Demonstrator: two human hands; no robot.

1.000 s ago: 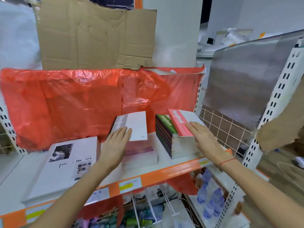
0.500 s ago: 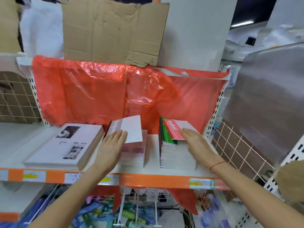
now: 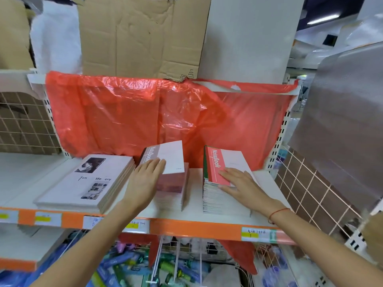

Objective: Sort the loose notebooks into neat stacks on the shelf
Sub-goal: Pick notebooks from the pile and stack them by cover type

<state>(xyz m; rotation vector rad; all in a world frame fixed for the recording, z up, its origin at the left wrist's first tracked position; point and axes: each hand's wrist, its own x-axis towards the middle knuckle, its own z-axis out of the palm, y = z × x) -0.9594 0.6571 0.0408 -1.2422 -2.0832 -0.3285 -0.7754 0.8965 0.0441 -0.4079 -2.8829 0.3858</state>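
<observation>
My left hand (image 3: 146,180) lies flat, fingers straight and together, on the grey-banded white notebook (image 3: 165,157) that sits skewed atop the short middle stack (image 3: 174,190), as if to square it. My right hand (image 3: 237,183), fingers spread, presses the red-banded notebook (image 3: 219,162) onto the tall right stack (image 3: 215,198) on the white shelf with its orange edge strip (image 3: 186,224); the thumbs are hidden, so I think neither pinches
</observation>
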